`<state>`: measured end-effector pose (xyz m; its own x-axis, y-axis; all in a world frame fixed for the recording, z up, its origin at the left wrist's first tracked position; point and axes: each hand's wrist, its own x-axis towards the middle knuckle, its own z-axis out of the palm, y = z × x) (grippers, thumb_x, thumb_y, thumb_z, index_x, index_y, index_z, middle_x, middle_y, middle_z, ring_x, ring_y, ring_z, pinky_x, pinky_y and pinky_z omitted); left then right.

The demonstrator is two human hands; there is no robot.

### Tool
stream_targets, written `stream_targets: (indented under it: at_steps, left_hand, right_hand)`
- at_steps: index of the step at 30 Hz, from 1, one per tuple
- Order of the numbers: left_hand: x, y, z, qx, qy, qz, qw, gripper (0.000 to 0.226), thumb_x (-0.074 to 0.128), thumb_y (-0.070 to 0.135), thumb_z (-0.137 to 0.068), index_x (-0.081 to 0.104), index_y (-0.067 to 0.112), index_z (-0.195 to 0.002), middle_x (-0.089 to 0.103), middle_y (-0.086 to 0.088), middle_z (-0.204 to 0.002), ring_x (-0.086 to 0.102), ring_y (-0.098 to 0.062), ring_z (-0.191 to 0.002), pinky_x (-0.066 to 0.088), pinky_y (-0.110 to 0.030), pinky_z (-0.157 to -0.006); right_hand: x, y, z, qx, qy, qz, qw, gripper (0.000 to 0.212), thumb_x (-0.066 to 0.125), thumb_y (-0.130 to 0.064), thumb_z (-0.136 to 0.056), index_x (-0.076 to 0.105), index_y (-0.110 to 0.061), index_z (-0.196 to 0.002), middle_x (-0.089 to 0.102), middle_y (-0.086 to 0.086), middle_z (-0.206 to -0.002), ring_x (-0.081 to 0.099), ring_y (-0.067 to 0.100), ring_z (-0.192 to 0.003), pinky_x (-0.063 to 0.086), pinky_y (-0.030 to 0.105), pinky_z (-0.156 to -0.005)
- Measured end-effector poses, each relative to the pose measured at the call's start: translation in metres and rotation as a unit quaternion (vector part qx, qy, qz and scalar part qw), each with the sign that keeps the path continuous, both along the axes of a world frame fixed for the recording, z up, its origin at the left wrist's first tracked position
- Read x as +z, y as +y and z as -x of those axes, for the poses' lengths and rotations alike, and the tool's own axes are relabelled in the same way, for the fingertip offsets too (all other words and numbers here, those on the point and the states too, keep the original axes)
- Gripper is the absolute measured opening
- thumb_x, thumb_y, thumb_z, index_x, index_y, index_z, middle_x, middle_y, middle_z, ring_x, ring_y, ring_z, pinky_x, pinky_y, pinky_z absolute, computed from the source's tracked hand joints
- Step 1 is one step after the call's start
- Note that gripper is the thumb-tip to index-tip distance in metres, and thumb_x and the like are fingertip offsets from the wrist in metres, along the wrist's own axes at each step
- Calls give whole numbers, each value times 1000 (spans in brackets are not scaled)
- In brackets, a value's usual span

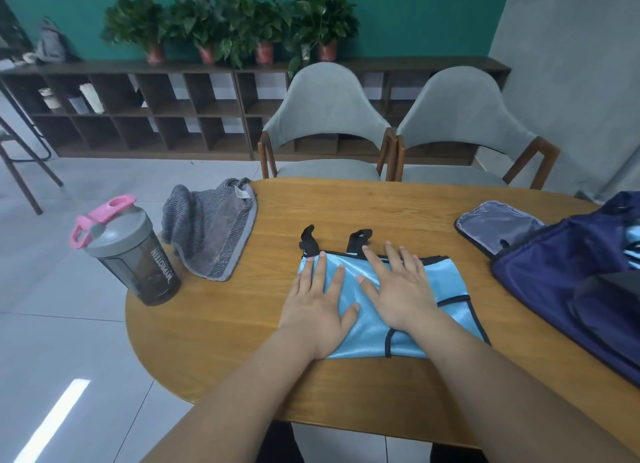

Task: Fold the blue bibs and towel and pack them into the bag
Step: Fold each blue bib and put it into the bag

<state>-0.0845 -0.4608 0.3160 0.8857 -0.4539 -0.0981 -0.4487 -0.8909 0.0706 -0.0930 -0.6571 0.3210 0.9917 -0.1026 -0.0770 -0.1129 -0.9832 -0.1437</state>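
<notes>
Bib of light-blue glossy fabric with black trim [446, 282], folded, mid-worktop on oval wooden worktop [242, 341]; left hand [317, 303] and right hand [398, 289] pressed flat on it, fingers [320, 268] straight, spread. Grey striped towel [214, 234] crumpled over far left edge; navy fabric bag [561, 275] at right edge.

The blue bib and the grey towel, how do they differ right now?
The bib is shiny light blue with black trim; the towel is fuzzy grey. The bib lies flat, pressed under the left hand and right hand; the towel sits rumpled and untouched. The bib is central; the towel overhangs the left edge. Both are on the table, not in the bag.
</notes>
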Motion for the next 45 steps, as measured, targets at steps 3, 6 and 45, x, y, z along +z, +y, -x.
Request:
stream_targets:
  at_steps: [3, 6, 45]
  left_hand:
    - [1, 2, -1, -7, 10, -5, 1000, 84, 7, 75, -99, -16, 30, -165, -35, -10, -168, -34, -29, -155, -7, -48, -131]
    - [6, 1, -4, -15, 23, -29, 999, 84, 9, 74, -100, -17, 28, -166, -32, -11, -169, -32, -31, -156, -6, -49, -131]
    - [12, -55, 35, -57, 31, 60, 996, 78, 14, 75, -102, 3, 36, -168, -10, 1, -176, -18, -23, -161, -6, -48, -130]
  right_hand:
    - [-1, -13, -6, -24, 4, -6, 1000, 75, 5, -78, -98, -2, -46, -165, -6, -2, -176, -10, 28, -161, -5, 48, -130]
    - [1, -24, -11, -49, 22, 1, 999, 75, 4, -78, -97, 0, -46, -165, -9, -4, -176, -12, 28, -161, -6, 49, -130]
    - [24, -100, 56, -216, -71, -193, 954, 33, 75, -43, -93, 72, -25, -121, 69, -10, -84, 66, 15, -84, 53, 32, -73]
